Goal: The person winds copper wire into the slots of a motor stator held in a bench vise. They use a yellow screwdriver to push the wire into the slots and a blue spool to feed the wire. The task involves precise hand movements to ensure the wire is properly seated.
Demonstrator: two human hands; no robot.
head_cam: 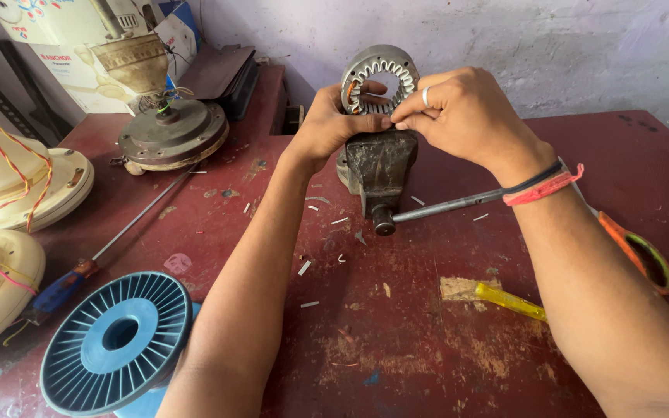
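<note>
A round metal stator ring (381,66) with white slot liners stands upright in a dark bench vise (377,166) on the red table (427,340). My left hand (331,120) grips the ring's left and lower edge. At the ring's lower right, my right hand (458,112) pinches with thumb and forefinger; what it pinches is too small to tell. That hand wears a ring, and red and black bands circle its wrist.
The vise handle bar (447,206) sticks out to the right. A blue wire spool (118,344) lies front left, beside a long screwdriver (94,259). Scissors with orange handles (640,255) and a yellow tool (509,300) lie right. Fan motor parts (172,135) and cream covers (9,186) crowd the left.
</note>
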